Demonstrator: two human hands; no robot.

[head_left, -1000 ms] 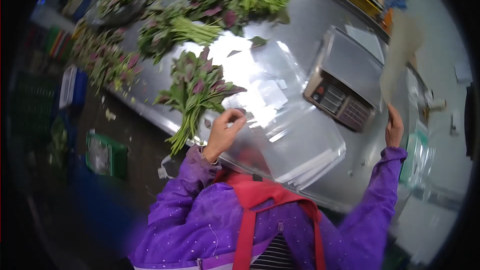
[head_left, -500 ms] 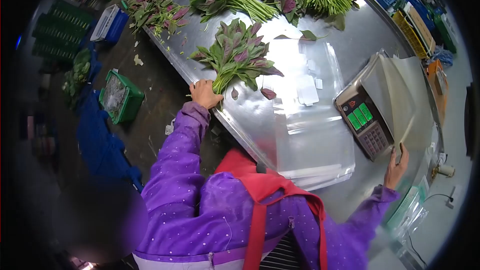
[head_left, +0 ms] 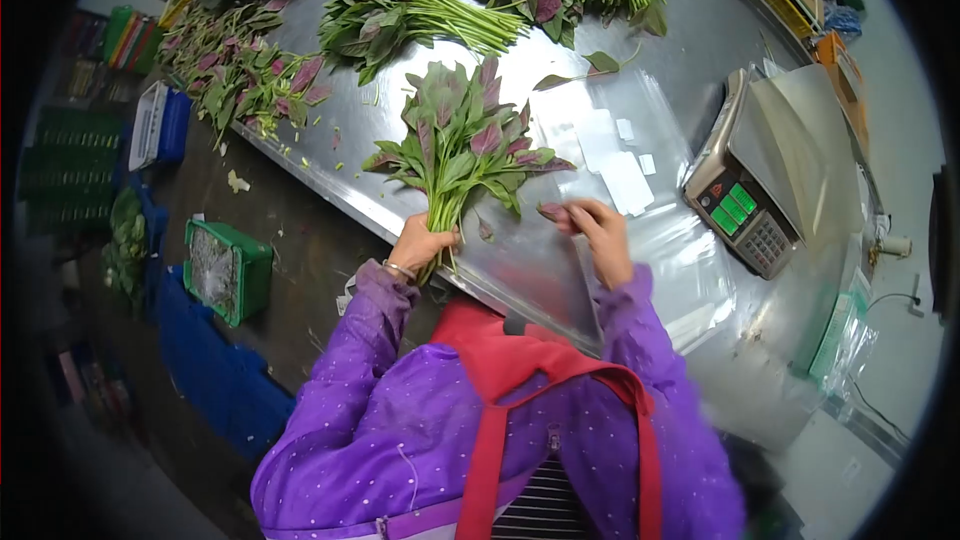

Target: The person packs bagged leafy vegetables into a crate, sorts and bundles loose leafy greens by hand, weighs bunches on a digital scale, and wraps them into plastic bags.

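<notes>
- The left hand (head_left: 418,242) is curled round the stems of a leafy bunch (head_left: 450,135), whose leaves fan toward twelve o'clock over the metal table (head_left: 345,112);
- the right hand (head_left: 602,238), at three o'clock from the left, has thumb and fingers pinched together on a purple leaf (head_left: 553,212);
- white paper pieces (head_left: 626,185) lie at one o'clock from the right hand; a scale (head_left: 748,218) stands at three;
- another bunch (head_left: 465,18) lies at twelve, beyond the held one.

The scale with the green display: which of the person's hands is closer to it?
Right. The right hand, pinching a purple leaf, is left of the scale in the picture, not touching it. The left hand is farther left, gripping the leafy bunch.
</notes>
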